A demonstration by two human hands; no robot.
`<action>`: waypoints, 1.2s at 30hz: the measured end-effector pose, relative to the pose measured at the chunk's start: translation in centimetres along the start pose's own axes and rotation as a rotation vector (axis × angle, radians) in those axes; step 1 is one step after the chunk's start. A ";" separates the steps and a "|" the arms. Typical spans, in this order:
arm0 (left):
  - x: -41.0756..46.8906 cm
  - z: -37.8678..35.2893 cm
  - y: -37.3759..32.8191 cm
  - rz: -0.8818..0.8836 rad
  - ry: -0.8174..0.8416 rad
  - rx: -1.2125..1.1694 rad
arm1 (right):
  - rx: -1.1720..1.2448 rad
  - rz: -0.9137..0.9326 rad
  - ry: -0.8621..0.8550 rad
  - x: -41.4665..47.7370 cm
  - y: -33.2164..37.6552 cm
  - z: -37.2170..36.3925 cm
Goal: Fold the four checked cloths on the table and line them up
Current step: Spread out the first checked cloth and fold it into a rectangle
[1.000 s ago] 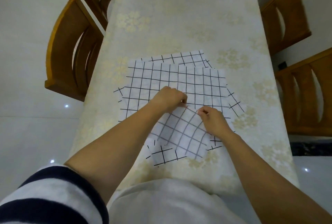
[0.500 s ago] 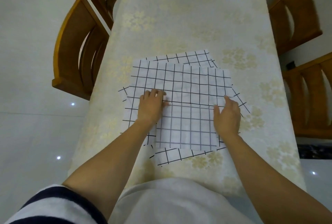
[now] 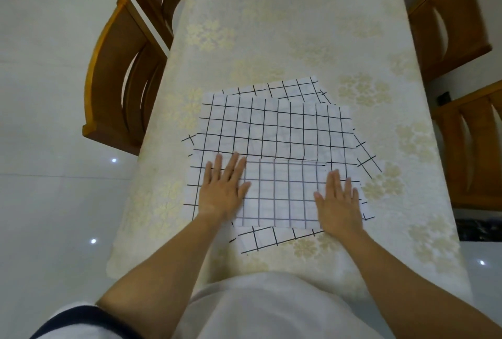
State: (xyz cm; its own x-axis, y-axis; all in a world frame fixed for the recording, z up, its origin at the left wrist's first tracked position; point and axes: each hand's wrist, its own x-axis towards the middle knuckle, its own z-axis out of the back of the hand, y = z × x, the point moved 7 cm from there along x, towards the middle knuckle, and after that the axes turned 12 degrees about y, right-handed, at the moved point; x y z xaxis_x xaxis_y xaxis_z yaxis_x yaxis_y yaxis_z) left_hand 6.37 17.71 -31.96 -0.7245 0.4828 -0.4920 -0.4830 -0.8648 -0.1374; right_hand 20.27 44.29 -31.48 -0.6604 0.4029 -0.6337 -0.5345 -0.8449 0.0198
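Several white cloths with black check lines lie overlapped in a loose pile [image 3: 274,129] near the table's front end. The top cloth [image 3: 282,192] is folded over, its paler grey-lined back facing up, and it lies flat at the front of the pile. My left hand [image 3: 224,189] presses flat on its left edge with straight fingers. My right hand [image 3: 339,197] lies flat on its right edge the same way. Corners of the lower cloths stick out at the back [image 3: 285,87], the right [image 3: 366,159] and the front [image 3: 260,238].
The long table [image 3: 285,26] carries a cream cloth with a pale flower pattern. Wooden chairs stand along the left side [image 3: 122,78] and the right side [image 3: 467,143]. Shiny white floor tiles lie on both sides.
Both hands let go of the cloth edge they pinched at the middle, moved apart to the folded cloth's left and right edges, and now press it flat.
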 end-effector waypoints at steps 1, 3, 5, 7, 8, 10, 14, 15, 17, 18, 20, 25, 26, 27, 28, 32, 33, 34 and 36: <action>0.0 0.5 0.3 0.029 0.000 -0.010 | 0.020 -0.024 -0.006 -0.1 -0.2 0.6; 0.1 2.2 -1.3 0.019 -0.059 -0.053 | 0.031 0.032 -0.108 -0.8 2.3 2.2; 0.3 3.2 -5.1 -0.083 -0.120 -0.092 | 0.039 0.166 -0.197 -1.5 7.2 3.3; 0.5 2.0 -8.2 -0.189 -0.050 -0.077 | 0.046 0.267 -0.129 -1.5 11.4 2.6; 0.4 1.0 -8.4 -0.197 -0.002 -0.042 | 0.026 0.287 -0.073 -1.3 12.4 1.5; 0.4 -0.2 -5.8 -0.131 0.029 -0.006 | -0.057 0.294 0.015 -0.7 11.5 0.0; -0.9 0.1 1.5 0.025 0.016 0.003 | 0.004 0.096 0.030 -0.5 2.8 0.1; -1.0 0.3 2.3 0.046 0.017 0.014 | 0.071 0.014 0.018 -0.7 1.0 0.6; -0.8 1.5 1.5 0.023 -0.030 -0.015 | 0.167 -0.022 -0.029 -0.9 0.8 1.5; -0.6 2.3 -0.2 -0.013 -0.066 -0.055 | 0.167 0.040 -0.089 -1.0 2.4 2.0; 0.0 2.8 -4.4 -0.117 -0.102 -0.131 | 0.113 0.211 -0.174 -1.1 7.4 2.2; 0.3 -0.7 -7.6 -0.182 0.086 -0.030 | -0.023 0.255 -0.002 -0.3 10.7 -0.9; 0.0 -0.7 -6.4 -0.149 0.072 -0.027 | -0.062 0.242 0.004 -0.3 9.1 -1.1; -0.2 -0.7 -5.0 -0.116 0.062 -0.030 | -0.076 0.219 0.004 -0.2 7.2 -1.1; -0.3 -0.4 -3.5 -0.080 0.065 -0.037 | -0.053 0.173 0.010 0.0 5.2 -0.7; -0.5 2.3 -1.1 0.044 0.026 -0.078 | 0.224 0.017 -0.010 1.1 0.3 1.8; -0.5 3.4 -2.0 0.005 -0.016 -0.110 | 0.302 0.035 -0.071 1.3 0.4 2.7; -0.3 4.3 -3.4 -0.062 -0.039 -0.145 | 0.346 0.069 -0.126 1.5 1.1 3.6; 0.2 4.7 -6.3 -0.202 0.023 -0.198 | 0.366 0.161 -0.172 2.1 3.3 5.0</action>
State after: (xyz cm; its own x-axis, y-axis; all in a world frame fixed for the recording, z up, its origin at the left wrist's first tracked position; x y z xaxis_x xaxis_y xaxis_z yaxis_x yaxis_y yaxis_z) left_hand 7.00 23.87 -27.18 -0.6112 0.6465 -0.4566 -0.5088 -0.7628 -0.3990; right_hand 14.49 44.09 -28.87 -0.8124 0.3547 -0.4629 -0.5486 -0.7339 0.4004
